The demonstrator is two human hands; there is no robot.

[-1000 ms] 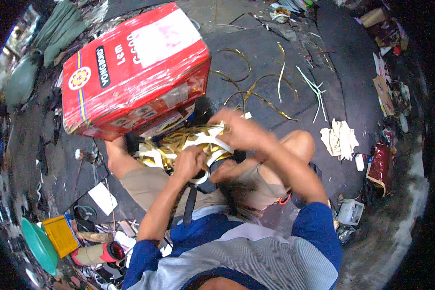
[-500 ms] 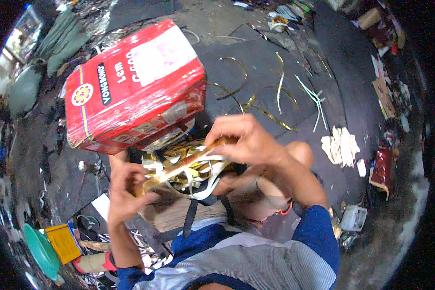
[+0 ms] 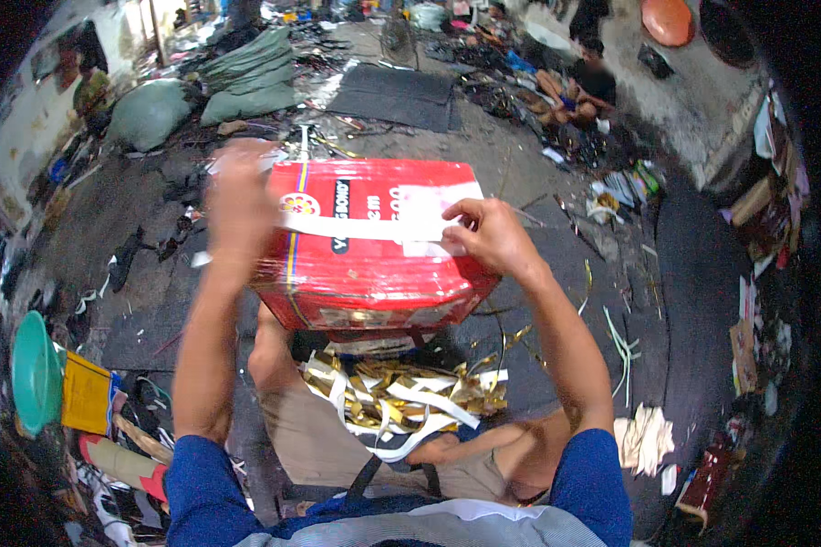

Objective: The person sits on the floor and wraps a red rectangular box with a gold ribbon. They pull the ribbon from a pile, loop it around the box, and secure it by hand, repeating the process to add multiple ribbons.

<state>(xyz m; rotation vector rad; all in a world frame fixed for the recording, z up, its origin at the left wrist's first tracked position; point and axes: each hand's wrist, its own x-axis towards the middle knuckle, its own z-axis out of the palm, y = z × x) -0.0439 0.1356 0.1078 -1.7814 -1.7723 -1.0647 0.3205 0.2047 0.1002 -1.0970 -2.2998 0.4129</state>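
Note:
A large red carton (image 3: 374, 283) wrapped in clear film stands in front of me. A narrow white strip (image 3: 337, 226) stretches above its top, between my two hands. At the strip's right end, my right hand (image 3: 494, 239) is closed, thumb and fingers pinching it. My left hand (image 3: 242, 196) is raised over the carton's left side, close to the strip's other end; motion smears its fingers, so their grip is unclear. Below the carton, between my legs, lies a tangled heap of gold and white strips (image 3: 410, 392).
Loose pale green strips (image 3: 622, 351) and a crumpled cream cloth (image 3: 645, 441) lie at right. A green basin (image 3: 36, 372) and yellow container (image 3: 87, 392) stand at left. Farther off are a dark mat (image 3: 392, 96), stuffed green sacks (image 3: 155, 114) and a seated person (image 3: 593, 82).
Both hands have risen and moved forward from the strip heap to above the carton. The head view has tilted up, showing more of the far floor. The white strip now spans across the carton's top.

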